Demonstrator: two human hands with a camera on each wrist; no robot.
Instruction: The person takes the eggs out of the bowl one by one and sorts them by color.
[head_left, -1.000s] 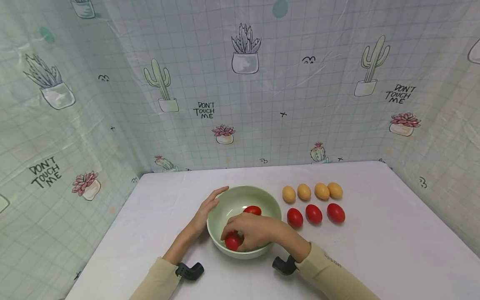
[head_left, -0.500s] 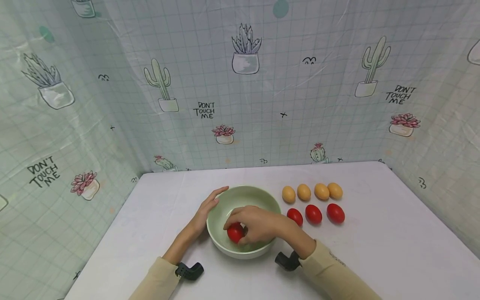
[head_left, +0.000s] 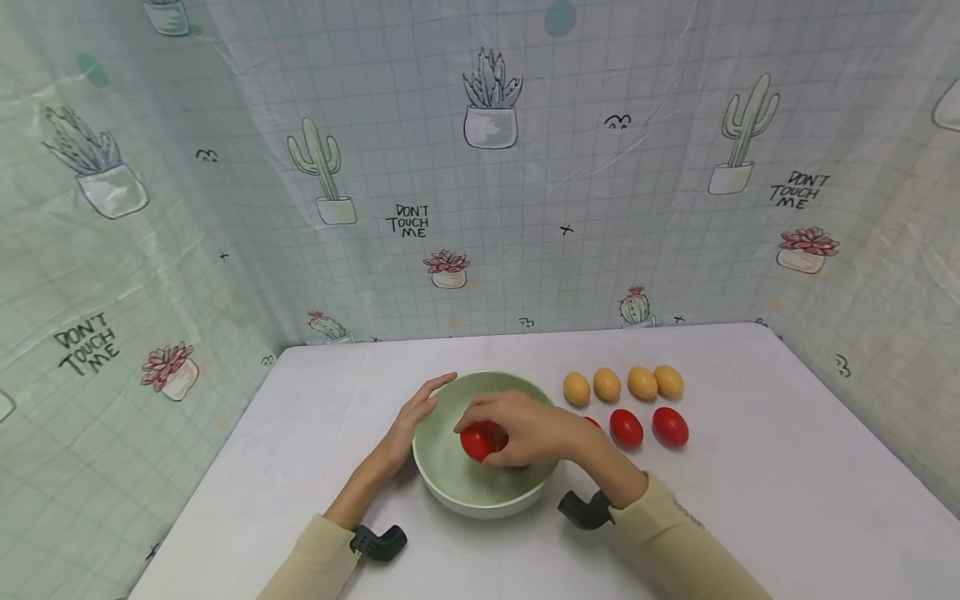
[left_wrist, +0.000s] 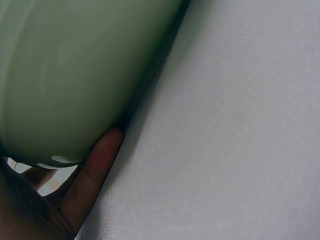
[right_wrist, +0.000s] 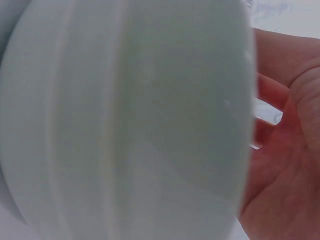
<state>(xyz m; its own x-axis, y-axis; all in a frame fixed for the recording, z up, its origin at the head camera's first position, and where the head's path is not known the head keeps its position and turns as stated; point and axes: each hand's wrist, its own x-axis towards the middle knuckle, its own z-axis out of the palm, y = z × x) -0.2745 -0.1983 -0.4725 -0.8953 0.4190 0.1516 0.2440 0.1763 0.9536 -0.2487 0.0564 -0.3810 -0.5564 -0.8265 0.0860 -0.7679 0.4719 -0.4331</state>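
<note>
A pale green bowl [head_left: 442, 479] stands on the white table. My left hand [head_left: 405, 429] rests against the left of the bowl with its fingers extended along the outer wall; in the left wrist view the thumb [left_wrist: 95, 175] lies low on the bowl's side, by the table. My right hand [head_left: 517, 425] reaches over the bowl from the right and grips a red egg [head_left: 476, 443] between thumb and fingers. More red shows behind this egg, mostly covered by the hand. In the right wrist view, the bowl's outer wall [right_wrist: 185, 120] hides the fingertips and the egg.
Right of the bowl lie red eggs [head_left: 626, 428], one partly hidden by my right forearm. Behind them is a row of several yellow-orange eggs [head_left: 607, 384]. A cloth [head_left: 555, 183] printed with cacti hangs behind the table [head_left: 750, 500] and at its sides.
My right hand has moved the red egg up and away from the bowl's near side toward its middle. The left hand and the bowl have stayed in place.
</note>
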